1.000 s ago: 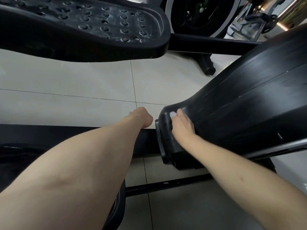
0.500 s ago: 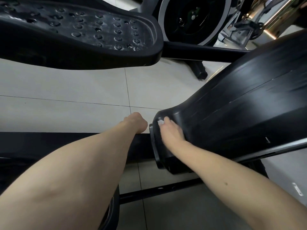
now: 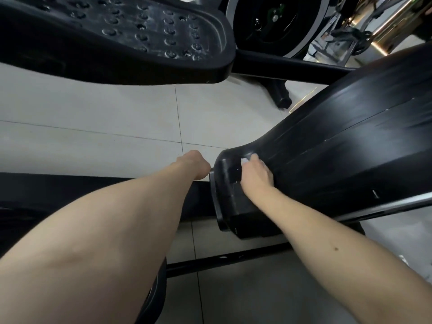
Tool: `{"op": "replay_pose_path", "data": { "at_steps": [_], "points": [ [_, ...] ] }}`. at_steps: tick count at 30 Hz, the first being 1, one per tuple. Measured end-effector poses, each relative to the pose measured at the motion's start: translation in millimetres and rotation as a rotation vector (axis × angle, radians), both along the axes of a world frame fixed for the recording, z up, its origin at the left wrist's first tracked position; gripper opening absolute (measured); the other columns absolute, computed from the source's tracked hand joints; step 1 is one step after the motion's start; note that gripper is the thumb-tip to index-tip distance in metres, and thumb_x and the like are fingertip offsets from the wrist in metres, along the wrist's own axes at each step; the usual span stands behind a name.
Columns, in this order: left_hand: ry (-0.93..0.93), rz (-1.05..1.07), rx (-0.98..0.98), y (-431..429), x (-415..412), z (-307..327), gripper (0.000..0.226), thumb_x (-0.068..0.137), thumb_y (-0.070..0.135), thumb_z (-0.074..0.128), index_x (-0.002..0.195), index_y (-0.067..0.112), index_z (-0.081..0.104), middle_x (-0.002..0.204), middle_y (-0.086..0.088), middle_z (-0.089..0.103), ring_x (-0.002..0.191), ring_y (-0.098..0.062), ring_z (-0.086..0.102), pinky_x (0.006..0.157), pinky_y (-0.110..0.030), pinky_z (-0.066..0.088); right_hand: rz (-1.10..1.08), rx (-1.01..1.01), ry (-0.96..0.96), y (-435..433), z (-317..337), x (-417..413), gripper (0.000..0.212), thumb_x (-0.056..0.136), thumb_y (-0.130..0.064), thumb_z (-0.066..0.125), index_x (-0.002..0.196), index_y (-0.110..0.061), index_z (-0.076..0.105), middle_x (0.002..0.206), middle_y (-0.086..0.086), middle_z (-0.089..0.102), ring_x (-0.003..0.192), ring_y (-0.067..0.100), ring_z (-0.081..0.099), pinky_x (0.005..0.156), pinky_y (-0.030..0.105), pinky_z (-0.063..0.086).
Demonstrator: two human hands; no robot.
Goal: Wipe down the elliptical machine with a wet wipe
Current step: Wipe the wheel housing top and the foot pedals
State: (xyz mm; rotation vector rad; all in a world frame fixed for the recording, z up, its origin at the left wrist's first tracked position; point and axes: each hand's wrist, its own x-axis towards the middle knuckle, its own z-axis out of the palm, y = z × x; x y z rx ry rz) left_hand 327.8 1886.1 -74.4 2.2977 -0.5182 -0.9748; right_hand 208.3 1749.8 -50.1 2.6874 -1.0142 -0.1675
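Here the right hand [image 3: 257, 175] lies on the narrow front end of the elliptical machine's black housing [image 3: 339, 155], its fingers curled round a white wet wipe [image 3: 245, 162] and pressing it against the plastic. Only a small crumpled corner of the wipe shows beyond the knuckles and thumb. The left hand [image 3: 195, 164] reaches out just beside that same end. It is bent down at the wrist with its fingers hidden behind it, so whether it clasps anything cannot be told.

A small white mark [image 3: 375, 193] on the housing's lower side is too small to read.

A studded black foot pedal [image 3: 140, 36] hangs across the top of the view, above the pale floor tiles [image 3: 93, 136]. Behind it stands a dark flywheel with a light rim [image 3: 275, 19]. A wide black rail [image 3: 70, 190] runs in from the left under the left forearm, and a thin black crossbar [image 3: 222, 258] passes under both arms, nearer the camera.
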Motion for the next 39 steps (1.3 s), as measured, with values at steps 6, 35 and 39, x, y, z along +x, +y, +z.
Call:
{"op": "replay_pose_path", "data": {
  "at_steps": [6, 35, 39],
  "points": [
    [0.029, 0.012, -0.025, 0, 0, 7, 0.011, 0.091, 0.015, 0.048, 0.102, 0.011, 0.050, 0.120, -0.013, 0.059, 0.114, -0.037, 0.054, 0.101, -0.045, 0.049, 0.118, 0.124, 0.079, 16, 2, -5, 0.030, 0.106, -0.011, 0.039, 0.130, -0.004, 0.055, 0.133, 0.017, 0.054, 0.120, 0.033, 0.055, 0.091, 0.038, 0.043],
    [-0.041, -0.013, 0.025, 3, -15, 18, 0.025, 0.097, 0.015, 0.047, 0.120, 0.006, 0.053, 0.130, -0.018, 0.057, 0.117, -0.038, 0.054, 0.090, -0.037, 0.043, 0.376, 0.049, 0.035, 20, -2, -5, 0.034, 0.090, -0.001, 0.054, 0.114, -0.019, 0.068, 0.115, 0.009, 0.061, 0.119, 0.030, 0.046, 0.098, 0.037, 0.034],
    [-0.036, -0.047, 0.005, -7, -23, 21, 0.012, 0.098, 0.020, 0.050, 0.105, 0.012, 0.045, 0.128, -0.015, 0.057, 0.118, -0.036, 0.053, 0.092, -0.039, 0.045, 0.366, 0.233, -0.121, 27, -12, -32, 0.033, 0.071, 0.016, 0.057, 0.090, -0.008, 0.070, 0.091, 0.011, 0.058, 0.095, 0.032, 0.053, 0.077, 0.041, 0.049]
  ]
}}
